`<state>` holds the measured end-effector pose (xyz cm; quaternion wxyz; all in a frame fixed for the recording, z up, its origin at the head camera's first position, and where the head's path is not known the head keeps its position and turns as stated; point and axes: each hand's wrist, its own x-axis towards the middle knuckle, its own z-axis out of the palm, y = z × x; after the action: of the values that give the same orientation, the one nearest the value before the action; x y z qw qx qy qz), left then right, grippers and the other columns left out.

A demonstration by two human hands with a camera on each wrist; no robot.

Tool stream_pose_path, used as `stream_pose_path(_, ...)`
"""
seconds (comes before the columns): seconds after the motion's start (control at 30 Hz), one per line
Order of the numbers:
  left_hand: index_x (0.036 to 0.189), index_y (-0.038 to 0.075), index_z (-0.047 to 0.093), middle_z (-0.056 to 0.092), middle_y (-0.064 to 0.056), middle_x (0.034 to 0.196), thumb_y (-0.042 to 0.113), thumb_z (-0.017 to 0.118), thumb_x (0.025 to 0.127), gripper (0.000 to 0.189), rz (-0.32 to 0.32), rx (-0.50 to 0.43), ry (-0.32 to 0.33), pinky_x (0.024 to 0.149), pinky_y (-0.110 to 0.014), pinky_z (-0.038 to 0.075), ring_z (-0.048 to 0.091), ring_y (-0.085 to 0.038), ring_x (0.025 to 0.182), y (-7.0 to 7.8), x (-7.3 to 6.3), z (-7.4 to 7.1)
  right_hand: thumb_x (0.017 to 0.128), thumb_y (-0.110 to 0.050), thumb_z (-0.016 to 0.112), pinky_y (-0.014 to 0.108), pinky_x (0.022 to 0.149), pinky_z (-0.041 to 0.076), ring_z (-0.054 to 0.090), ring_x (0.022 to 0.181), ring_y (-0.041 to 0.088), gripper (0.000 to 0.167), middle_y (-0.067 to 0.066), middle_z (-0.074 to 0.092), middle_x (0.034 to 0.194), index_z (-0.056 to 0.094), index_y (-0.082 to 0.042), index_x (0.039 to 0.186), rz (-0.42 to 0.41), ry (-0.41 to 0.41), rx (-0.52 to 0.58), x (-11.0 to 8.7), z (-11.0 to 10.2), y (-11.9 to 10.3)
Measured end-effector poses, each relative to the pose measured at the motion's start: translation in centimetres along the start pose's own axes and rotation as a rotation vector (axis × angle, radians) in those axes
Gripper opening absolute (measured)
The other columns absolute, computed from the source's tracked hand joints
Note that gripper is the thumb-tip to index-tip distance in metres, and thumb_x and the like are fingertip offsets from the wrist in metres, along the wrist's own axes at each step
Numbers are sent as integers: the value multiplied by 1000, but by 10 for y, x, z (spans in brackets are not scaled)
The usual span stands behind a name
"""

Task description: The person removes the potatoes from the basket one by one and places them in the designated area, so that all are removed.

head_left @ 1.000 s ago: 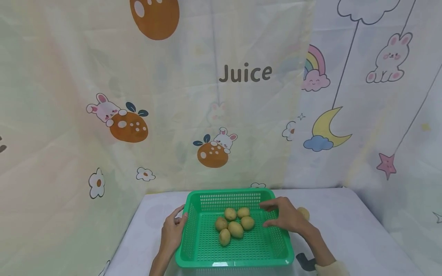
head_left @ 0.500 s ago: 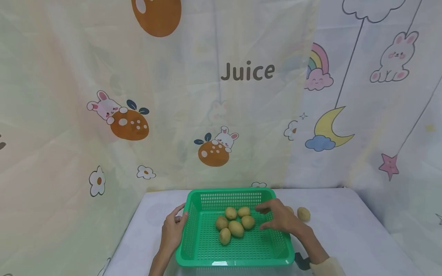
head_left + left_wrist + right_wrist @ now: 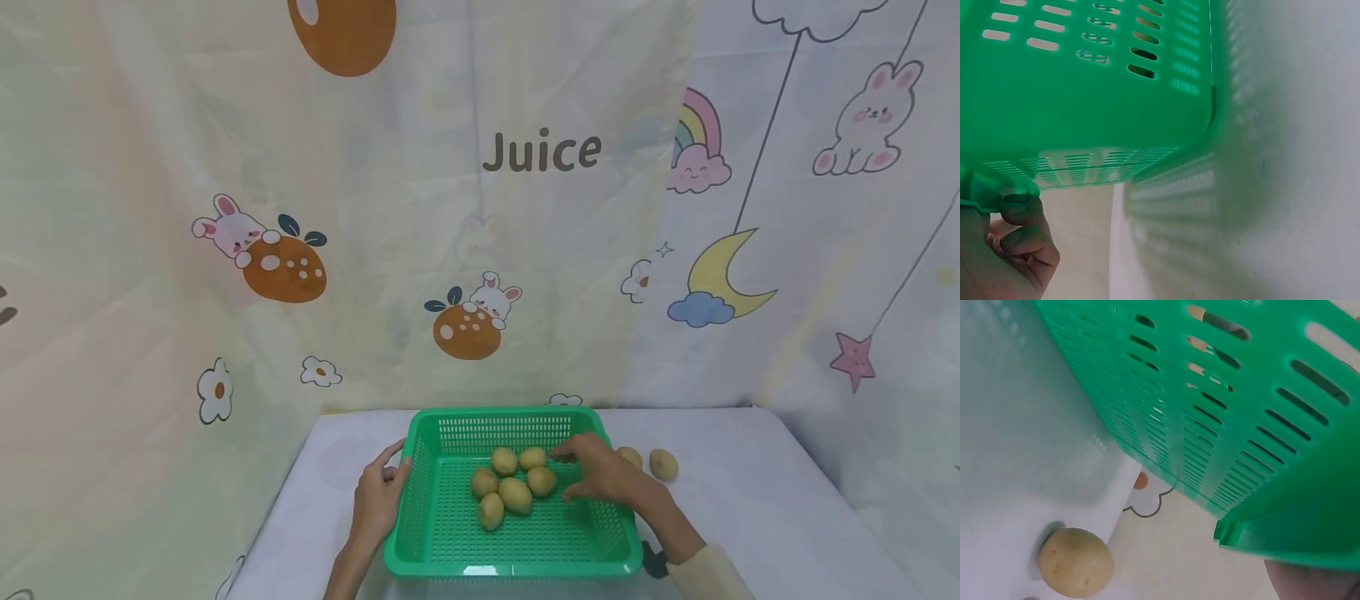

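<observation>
A green plastic basket (image 3: 450, 561) with slotted walls stands on the table, several potatoes (image 3: 516, 496) bunched on its floor. My left hand (image 3: 377, 500) grips its left rim, thumb on top; in the left wrist view curled fingers (image 3: 1025, 215) show beneath the rim. My right hand (image 3: 603, 473) reaches over the right wall into the basket. Its thumb and fingers are spread apart with nothing between them, the fingertips close to the potatoes on the right. In the right wrist view, only a bit of that hand (image 3: 1310, 581) shows below the rim.
Two more potatoes, one part-hidden (image 3: 630, 456) behind my right hand and one farther right (image 3: 663, 464), lie on the white-covered table (image 3: 750, 492). Printed cloth curtains (image 3: 555, 275) hang behind and at both sides. A dark object (image 3: 655, 560) sits by my right wrist.
My right hand has moved a little left, farther into the basket, uncovering the potatoes on the table behind it. The left hand keeps its hold on the rim. The head view has shifted slightly.
</observation>
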<state>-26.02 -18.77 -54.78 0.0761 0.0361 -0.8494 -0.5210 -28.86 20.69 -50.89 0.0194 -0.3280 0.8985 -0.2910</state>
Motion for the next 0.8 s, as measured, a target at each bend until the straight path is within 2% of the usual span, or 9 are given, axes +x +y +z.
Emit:
stream_pose_path(0.23,157,10,58,60,1,62,30,61,114,47,6,3,3,50,-25,44,56,-13,53,1,-1,0,71,-6,102,42,89,66,81,108,34,57,18,82,120,79,5,122,-25,4,-39,8,4,-1)
stream_pose_path(0.43,157,10,58,61,1,62,29,62,113,47,9,2,2,50,-25,44,56,-12,53,1,0,1,71,-9,102,42,85,65,80,99,30,48,12,84,109,83,0,114,-9,1,-89,11,7,0)
stream_pose_path(0.63,156,11,59,60,1,62,30,62,113,47,14,-4,2,51,-25,44,56,-12,53,2,1,-1,70,-10,103,44,88,66,80,102,31,53,13,84,113,81,0,118,2,-13,-122,12,6,-6)
stream_pose_path(0.8,156,11,59,60,2,62,31,62,113,47,10,-8,4,50,-25,43,55,-11,53,1,1,0,69,-12,103,49,96,63,76,111,28,55,6,83,118,81,-6,120,-3,-23,-176,11,8,-7)
